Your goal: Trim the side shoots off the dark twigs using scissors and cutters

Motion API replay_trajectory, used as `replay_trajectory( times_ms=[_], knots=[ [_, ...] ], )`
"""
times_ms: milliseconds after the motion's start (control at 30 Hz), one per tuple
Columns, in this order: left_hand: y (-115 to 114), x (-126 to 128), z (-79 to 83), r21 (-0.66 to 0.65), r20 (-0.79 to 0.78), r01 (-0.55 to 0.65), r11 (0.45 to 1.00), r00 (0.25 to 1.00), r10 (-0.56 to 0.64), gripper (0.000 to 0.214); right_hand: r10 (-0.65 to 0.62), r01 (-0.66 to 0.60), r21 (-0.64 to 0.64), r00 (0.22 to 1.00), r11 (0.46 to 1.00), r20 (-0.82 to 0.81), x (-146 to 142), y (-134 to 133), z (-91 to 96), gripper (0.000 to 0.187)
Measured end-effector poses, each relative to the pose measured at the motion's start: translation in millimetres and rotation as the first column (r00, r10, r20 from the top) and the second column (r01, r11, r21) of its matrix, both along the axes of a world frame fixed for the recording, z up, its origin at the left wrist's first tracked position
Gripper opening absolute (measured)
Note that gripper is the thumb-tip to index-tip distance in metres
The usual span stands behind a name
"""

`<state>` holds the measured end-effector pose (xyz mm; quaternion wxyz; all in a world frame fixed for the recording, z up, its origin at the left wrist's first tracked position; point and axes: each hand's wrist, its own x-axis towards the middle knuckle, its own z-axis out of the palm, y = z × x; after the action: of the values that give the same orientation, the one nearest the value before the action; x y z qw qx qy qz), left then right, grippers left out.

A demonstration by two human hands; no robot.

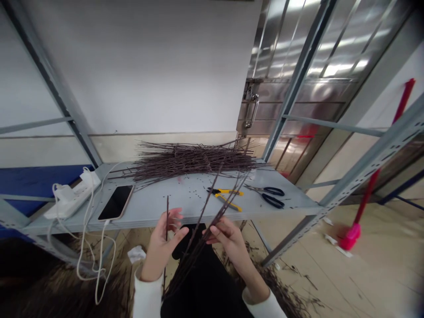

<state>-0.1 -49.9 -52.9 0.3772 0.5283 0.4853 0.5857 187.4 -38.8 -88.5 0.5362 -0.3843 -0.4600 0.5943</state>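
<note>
left hand (pixel 162 245) half-curled around thin twig (pixel 167 216), right hand (pixel 228 243) pinching twig bunch (pixel 198 249) | bulk remains in twig pile (pixel 192 160) on grey metal shelf (pixel 155 212), with yellow-handled pliers (pixel 225 197), black-handled scissors (pixel 270 195), phone (pixel 115 202) | room: twig scraps on floor (pixel 281 282), steel door (pixel 298 88)

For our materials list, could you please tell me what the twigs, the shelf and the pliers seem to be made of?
The twigs look like dried natural wood, with dark, matte bark and slightly crooked stems. The shelf seems to be grey-painted steel, given its flat sheet and punched uprights. The pliers appear to be metal with glossy yellow plastic grips, though they are too small to be sure.
</note>
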Motion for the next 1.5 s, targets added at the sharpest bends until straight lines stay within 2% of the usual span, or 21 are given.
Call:
replay_trajectory(
  times_ms=[133, 233, 300, 367, 467, 667, 733, 800, 900, 967, 1033, 1067, 1100, 1133, 1167, 1200, 1233, 1300, 1333, 1433, 1500],
  knots=[
    [5.7, -2.2, -10.4, -0.005, 0.068, 0.176, 0.984, 0.982, -0.176, 0.052, 0.025, -0.025, 0.031, 1.0, 0.999, -0.003, -7.1, 11.2, 16.8, 0.037],
    [6.7, -4.0, -17.6, 0.018, 0.151, 0.314, 0.949, 0.938, -0.313, 0.048, 0.013, -0.013, 0.032, 1.0, 0.999, -0.016, -9.9, 19.9, 21.6, 0.038],
    [5.9, -4.0, -17.8, -0.002, 0.146, 0.374, 0.927, 0.918, -0.37, 0.045, 0.016, -0.016, 0.018, 1.0, 1.0, -0.012, -11.0, 25.3, 23.7, 0.039],
    [5.1, -2.4, -15.1, -0.053, 0.1, 0.385, 0.921, 0.92, -0.379, 0.038, 0.016, -0.016, 0.001, 1.0, 1.0, -0.004, -12.2, 29.8, 25.9, 0.041],
    [6.2, 2.4, -10.6, -0.12, 0.016, 0.332, 0.935, 0.943, -0.333, 0.026, 0.016, -0.016, -0.006, 1.0, 1.0, -0.002, -13.5, 34.4, 29.2, 0.043],
    [10.9, 13.0, -10.2, -0.152, -0.05, 0.316, 0.937, 0.944, -0.326, 0.021, 0.044, -0.044, -0.004, 0.999, 0.999, 0.03, -13.5, 39.4, 28.0, 0.043],
    [11.1, 16.6, -9.1, -0.175, -0.045, 0.321, 0.931, 0.942, -0.333, 0.016, 0.039, -0.039, -0.006, 0.999, 0.999, 0.036, -12.5, 41.7, 25.0, 0.042],
    [11.4, 20.0, -7.2, -0.196, 0.02, 0.311, 0.93, 0.949, -0.313, 0.021, 0.05, -0.05, 0.014, 0.998, 0.999, 0.048, -8.6, 44.8, 21.6, 0.041],
    [13.1, 23.4, -5.2, -0.192, 0.143, 0.262, 0.946, 0.961, -0.237, 0.035, 0.068, -0.081, 0.095, 0.989, 0.992, 0.134, 9.3, 50.5, 16.6, 0.035],
    [14.8, 23.7, -5.6, -0.188, 0.186, 0.219, 0.957, 0.965, -0.184, 0.043, 0.053, -0.086, 0.158, 0.978, 0.984, 0.201, 32.1, 53.9, 13.0, 0.036],
    [16.0, 22.8, -7.7, -0.188, 0.224, 0.181, 0.965, 0.965, -0.137, 0.05, 0.023, -0.065, 0.204, 0.979, 0.977, 0.202, 63.4, 56.9, 8.0, 0.047],
    [16.3, 22.1, -9.1, -0.189, 0.242, 0.168, 0.968, 0.963, -0.12, 0.054, 0.01, -0.051, 0.214, 0.983, 0.975, 0.185, 81.5, 58.5, 4.7, 0.059],
    [16.3, 21.6, -10.5, -0.187, 0.26, 0.156, 0.97, 0.96, -0.104, 0.057, -0.016, -0.023, 0.219, 0.984, 0.976, 0.175, 100.6, 60.5, 0.6, 0.07],
    [16.2, 21.2, -11.6, -0.185, 0.274, 0.146, 0.972, 0.957, -0.091, 0.059, -0.064, 0.024, 0.223, 0.982, 0.975, 0.176, 120.4, 63.3, -4.3, 0.073],
    [15.8, 21.2, -12.4, -0.185, 0.285, 0.138, 0.973, 0.955, -0.082, 0.06, -0.161, 0.1, 0.244, 0.955, 0.965, 0.247, 140.2, 67.0, -10.0, 0.069],
    [15.2, 21.6, -12.5, -0.187, 0.294, 0.133, 0.973, 0.953, -0.074, 0.06, -0.287, 0.179, 0.295, 0.881, 0.938, 0.376, 159.5, 72.0, -16.4, 0.063],
    [14.5, 22.4, -12.1, -0.19, 0.301, 0.128, 0.973, 0.951, -0.066, 0.059, -0.41, 0.238, 0.365, 0.745, 0.9, 0.526, 177.6, 78.3, -23.4, 0.057],
    [12.9, 24.8, -9.6, -0.199, 0.315, 0.121, 0.973, 0.948, -0.053, 0.058, -0.48, 0.278, 0.397, 0.607, 0.875, 0.633, 208.7, 93.8, -37.7, 0.051],
    [12.0, 26.2, -7.8, -0.204, 0.322, 0.117, 0.972, 0.946, -0.046, 0.058, -0.503, 0.219, 0.454, 0.421, 0.864, 0.754, 221.0, 102.3, -44.4, 0.052],
    [9.1, 29.9, -3.2, -0.215, 0.337, 0.117, 0.97, 0.941, -0.038, 0.058, -0.48, 0.141, 0.459, 0.269, 0.877, 0.835, 244.5, 125.6, -60.3, 0.048],
    [7.1, 31.4, -1.9, -0.221, 0.335, 0.121, 0.968, 0.941, -0.041, 0.058, -0.455, 0.105, 0.443, 0.244, 0.89, 0.856, 252.0, 135.9, -66.2, 0.044]
  ],
)
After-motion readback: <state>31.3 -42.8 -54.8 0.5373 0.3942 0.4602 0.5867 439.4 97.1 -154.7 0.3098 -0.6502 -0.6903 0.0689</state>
